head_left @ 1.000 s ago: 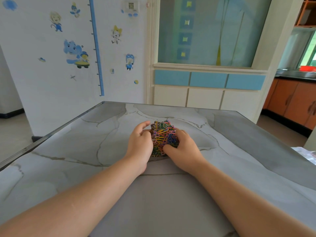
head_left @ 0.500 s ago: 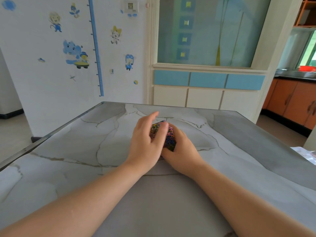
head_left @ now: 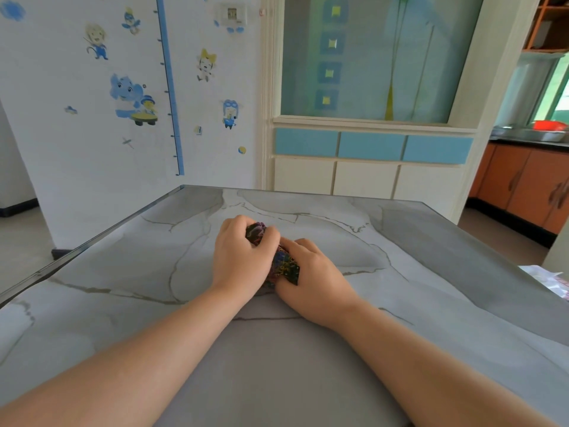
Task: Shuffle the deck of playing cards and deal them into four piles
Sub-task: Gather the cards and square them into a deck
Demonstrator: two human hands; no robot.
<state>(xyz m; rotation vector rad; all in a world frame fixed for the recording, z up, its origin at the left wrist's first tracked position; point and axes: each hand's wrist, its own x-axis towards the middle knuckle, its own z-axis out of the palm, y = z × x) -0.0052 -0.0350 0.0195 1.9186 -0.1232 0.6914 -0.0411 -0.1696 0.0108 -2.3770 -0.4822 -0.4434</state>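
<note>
Two hands meet over a deck of playing cards (head_left: 283, 266) near the middle of the grey marbled counter (head_left: 123, 272). The left hand (head_left: 240, 260) curls over the far end of the deck, its fingers folded down around a lifted portion of dark, colourfully patterned cards. The right hand (head_left: 314, 278) clasps the near end from the right side, thumb pressed along the top edge. The cards show only between the two hands, where their packets appear angled against each other; whether the deck rests on the counter or sits just above it cannot be told. Both forearms reach in from the near edge. Behind the counter stands a white wall with cartoon stickers (head_left: 132, 100) and a glass-fronted cabinet (head_left: 369, 57).
</note>
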